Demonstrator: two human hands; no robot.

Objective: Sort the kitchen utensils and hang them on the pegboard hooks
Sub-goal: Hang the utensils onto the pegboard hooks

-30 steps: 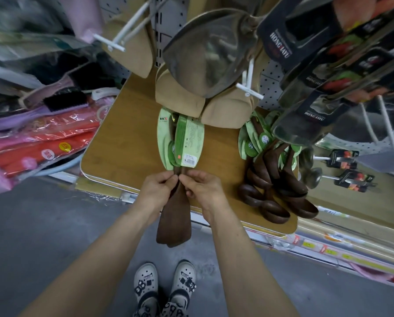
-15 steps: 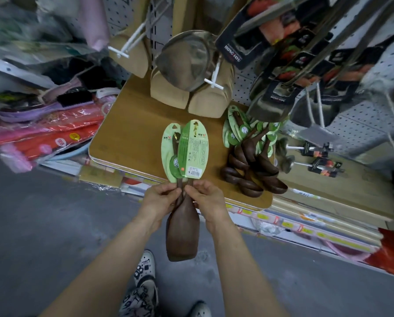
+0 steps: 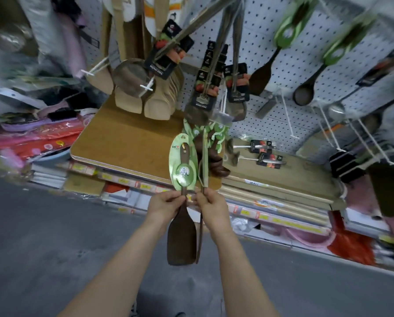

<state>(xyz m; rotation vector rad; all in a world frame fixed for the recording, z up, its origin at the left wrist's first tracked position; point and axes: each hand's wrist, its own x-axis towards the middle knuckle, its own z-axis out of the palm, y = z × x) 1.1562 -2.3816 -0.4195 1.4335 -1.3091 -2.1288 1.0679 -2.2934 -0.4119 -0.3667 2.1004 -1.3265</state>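
Two pinches at centre view: our left hand (image 3: 166, 205) pinches the handle of a broad-faced spatula (image 3: 181, 239), green card upward, and our right hand (image 3: 211, 205) pinches an edge-on spatula (image 3: 200, 236) just beside it. We judge this the sorting step, parting the pair. Next, a card's hole must meet a bare white hook (image 3: 287, 115) on the pegboard (image 3: 310, 72) at two o'clock. No bin shows (only a wooden shelf (image 3: 123, 143) at eleven o'clock), bearing what seems a blurred heap of green-carded spoons (image 3: 214, 145) at twelve.
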